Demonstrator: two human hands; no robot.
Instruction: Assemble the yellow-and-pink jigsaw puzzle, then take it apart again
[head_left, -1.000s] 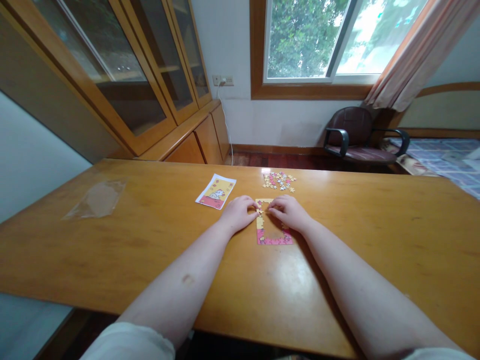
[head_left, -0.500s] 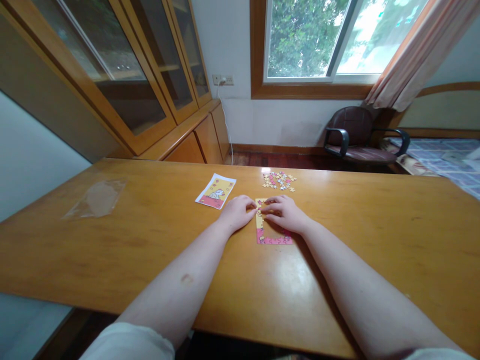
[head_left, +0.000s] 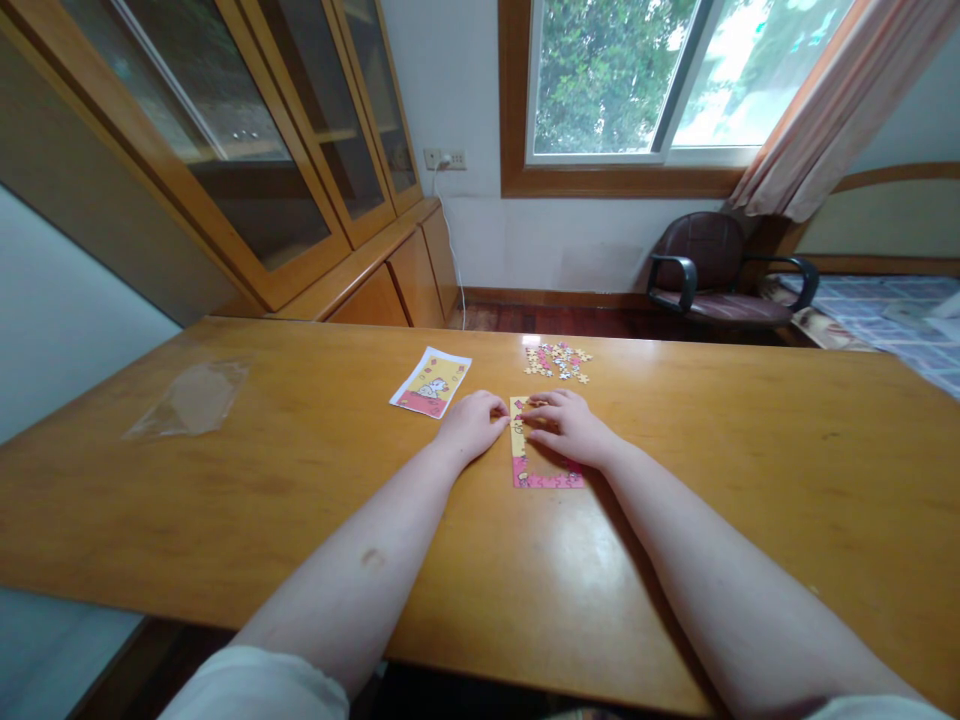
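Observation:
A partly assembled jigsaw frame, yellow on its left side and pink along the bottom, lies on the wooden table. My left hand rests at the frame's upper left edge, fingers curled against it. My right hand lies over the frame's upper part, fingertips pressing on its top left corner. Whether either hand pinches a loose piece is hidden. A pile of loose puzzle pieces sits just beyond the frame.
A picture card with a cartoon figure lies left of the frame. A clear plastic bag lies at the far left. Beyond the table are a wooden cabinet, a dark armchair and a window.
My right hand has slid a little left and up, from the frame's middle to its top left corner. My left hand has barely shifted.

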